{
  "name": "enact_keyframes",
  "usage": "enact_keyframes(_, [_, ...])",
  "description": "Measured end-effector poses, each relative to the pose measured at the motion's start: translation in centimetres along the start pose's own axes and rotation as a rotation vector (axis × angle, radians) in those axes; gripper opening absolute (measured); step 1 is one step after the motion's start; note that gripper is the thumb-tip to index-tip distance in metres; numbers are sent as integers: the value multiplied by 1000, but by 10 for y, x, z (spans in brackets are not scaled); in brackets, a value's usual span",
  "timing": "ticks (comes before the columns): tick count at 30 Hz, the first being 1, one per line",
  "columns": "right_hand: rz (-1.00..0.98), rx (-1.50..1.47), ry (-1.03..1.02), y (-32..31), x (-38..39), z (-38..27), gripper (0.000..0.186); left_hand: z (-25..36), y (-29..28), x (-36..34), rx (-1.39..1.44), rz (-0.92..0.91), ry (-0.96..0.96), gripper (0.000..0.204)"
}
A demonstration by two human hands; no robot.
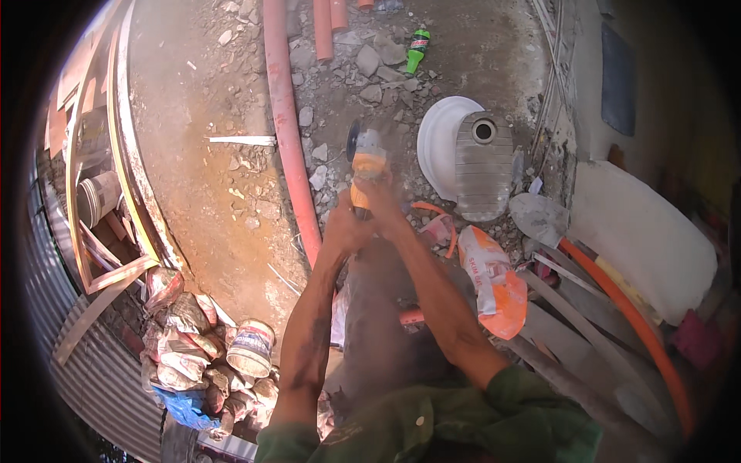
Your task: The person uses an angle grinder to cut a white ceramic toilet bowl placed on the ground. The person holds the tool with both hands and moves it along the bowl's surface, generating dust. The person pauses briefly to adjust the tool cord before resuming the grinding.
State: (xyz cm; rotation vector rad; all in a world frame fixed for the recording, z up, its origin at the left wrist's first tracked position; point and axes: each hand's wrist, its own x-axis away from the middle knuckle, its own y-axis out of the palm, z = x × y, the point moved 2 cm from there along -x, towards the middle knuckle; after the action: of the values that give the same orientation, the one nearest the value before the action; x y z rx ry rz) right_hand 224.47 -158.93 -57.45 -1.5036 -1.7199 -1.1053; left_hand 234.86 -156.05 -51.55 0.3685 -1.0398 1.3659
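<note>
A yellow angle grinder [368, 160] with a dark disc is held out over broken rubble, blurred by haze. My left hand [346, 222] is closed on the lower part of the grinder. My right hand [374, 197] grips its yellow body just above and to the right. A long pink pipe [282, 131] lies left of the grinder. To the right rests a white toilet bowl [438, 143] beside a grey ridged piece [482, 177] with a round hole.
A green bottle [417, 52] and short pipes [323, 27] lie farther up. Sacks [185, 324], a bucket [251, 347] and wooden frames [121, 275] line the lower left. An orange-white bag [492, 285], a shovel [536, 220] and white boards [641, 239] are on the right.
</note>
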Motion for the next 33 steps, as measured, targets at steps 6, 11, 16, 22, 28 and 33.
enact_keyframes(6, [-77, 58, 60, 43, -28, 45, 53, -62, -28, -18, 95, 25, -42, 77])
enact_keyframes(11, [-95, 156, 136, 52, -69, 82, 67, -99, -35, -40, 91, 58, -53, 71])
enact_keyframes(16, [-95, 112, 211, 66, -75, 94, 63, -130, -33, -48, 212, 25, -87, 87])
enact_keyframes(22, [-112, 150, 246, 68, -83, 104, 66, -140, -32, -49, 170, 52, -153, 85])
enact_keyframes(28, [-70, 209, 229, 62, -72, 87, 68, -118, -33, -44, 136, 58, -82, 76])
enact_keyframes(33, [13, 126, 133, 49, -42, 37, 53, -82, -22, -44, 20, 25, 9, 78])
